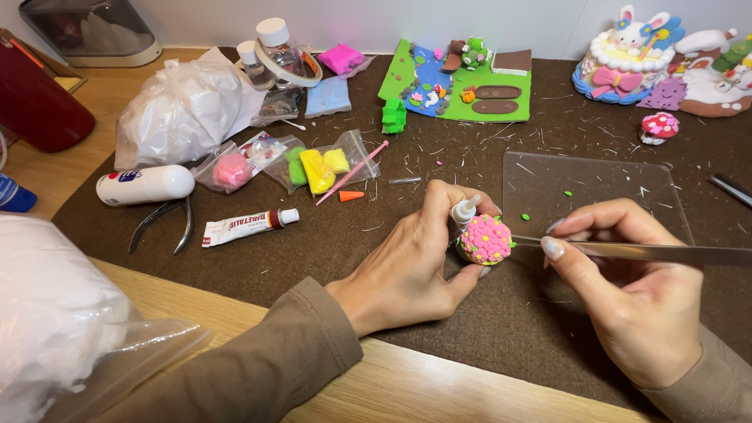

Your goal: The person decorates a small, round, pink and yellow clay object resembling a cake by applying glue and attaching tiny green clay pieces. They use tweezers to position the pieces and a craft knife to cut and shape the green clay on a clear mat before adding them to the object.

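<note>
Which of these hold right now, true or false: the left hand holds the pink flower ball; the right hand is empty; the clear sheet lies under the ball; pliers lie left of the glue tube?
1. The left hand holds the pink flower ball: true.
2. The right hand is empty: false; it grips a thin metal tool whose tip meets the ball.
3. The clear sheet lies under the ball: false; it lies behind it, on the brown mat.
4. Pliers lie left of the glue tube: true.

pliers (163,224) left of tube (249,226)
</note>
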